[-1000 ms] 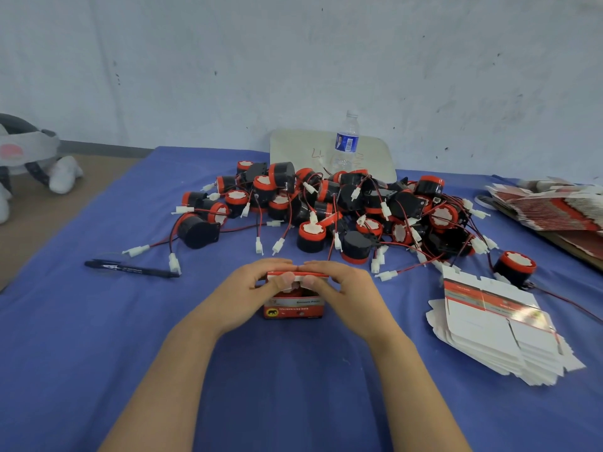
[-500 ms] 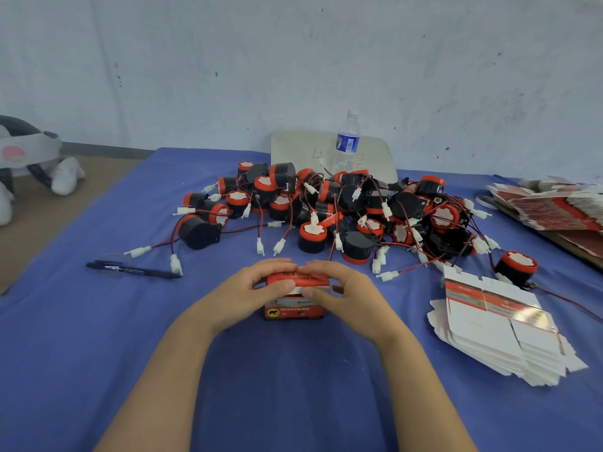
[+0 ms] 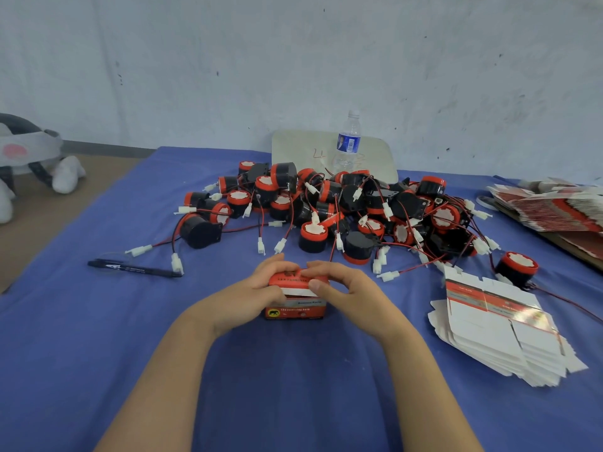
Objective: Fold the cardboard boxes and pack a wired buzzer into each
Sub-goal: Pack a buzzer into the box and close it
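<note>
A small red and white cardboard box (image 3: 295,309) stands on the blue cloth in front of me. My left hand (image 3: 253,293) grips its left side, thumb on the red lid flap. My right hand (image 3: 344,290) grips the right side, with the thumb pressing the lid's white tuck flap at the front. The lid lies almost flat over the box, and its contents are hidden. Behind it sprawls a pile of black and red wired buzzers (image 3: 342,207) with white connectors. A stack of flat unfolded boxes (image 3: 499,327) lies to the right.
A black pen (image 3: 133,268) lies on the cloth (image 3: 98,337) at left. A water bottle (image 3: 348,141) stands at the back against a pale board. More flat red cartons (image 3: 554,207) are heaped at far right. A plush toy (image 3: 29,158) sits off the table's left.
The red lid flap has come down over the box top between my hands. My thumbs have moved onto its front edge. The box itself stays in place.
</note>
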Demonstrator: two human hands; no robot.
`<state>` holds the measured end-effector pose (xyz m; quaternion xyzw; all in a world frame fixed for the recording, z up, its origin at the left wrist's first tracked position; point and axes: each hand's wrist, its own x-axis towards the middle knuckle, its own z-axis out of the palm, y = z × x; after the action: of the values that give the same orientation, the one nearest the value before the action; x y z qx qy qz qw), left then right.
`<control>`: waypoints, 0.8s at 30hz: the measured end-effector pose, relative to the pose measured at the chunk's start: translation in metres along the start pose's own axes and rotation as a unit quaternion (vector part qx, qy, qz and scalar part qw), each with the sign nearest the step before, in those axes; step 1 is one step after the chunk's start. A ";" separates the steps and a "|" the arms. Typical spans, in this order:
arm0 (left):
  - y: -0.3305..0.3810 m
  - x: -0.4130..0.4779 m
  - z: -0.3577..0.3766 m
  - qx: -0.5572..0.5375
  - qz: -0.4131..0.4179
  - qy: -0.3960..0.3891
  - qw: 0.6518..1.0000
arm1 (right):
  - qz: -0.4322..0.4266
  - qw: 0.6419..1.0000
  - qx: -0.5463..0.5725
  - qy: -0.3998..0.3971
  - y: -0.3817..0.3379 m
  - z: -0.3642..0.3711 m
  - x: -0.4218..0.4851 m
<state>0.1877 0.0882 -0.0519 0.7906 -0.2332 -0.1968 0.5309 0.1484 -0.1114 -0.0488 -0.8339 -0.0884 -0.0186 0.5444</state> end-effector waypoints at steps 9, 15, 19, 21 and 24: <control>-0.001 0.000 -0.002 -0.040 -0.050 -0.008 0.998 | 0.025 0.999 0.028 -0.003 0.001 0.001 -0.001; 0.001 -0.004 -0.002 0.010 -0.031 0.002 0.999 | 0.045 0.998 0.046 -0.019 0.002 -0.003 -0.001; 0.003 -0.006 -0.002 0.008 -0.027 0.006 1.000 | 0.048 0.996 0.057 -0.054 0.005 -0.008 -0.002; 0.004 -0.006 -0.002 -0.005 -0.032 0.010 0.999 | 0.050 0.995 0.066 -0.051 0.005 -0.008 -0.002; 0.004 -0.004 0.000 -0.003 -0.038 0.010 0.999 | 0.064 0.991 0.113 -0.042 0.006 -0.006 -0.002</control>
<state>0.1840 0.0886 -0.0483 0.7994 -0.1967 -0.2094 0.5276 0.1478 -0.1193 -0.0517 -0.7711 -0.0593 0.0610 0.6310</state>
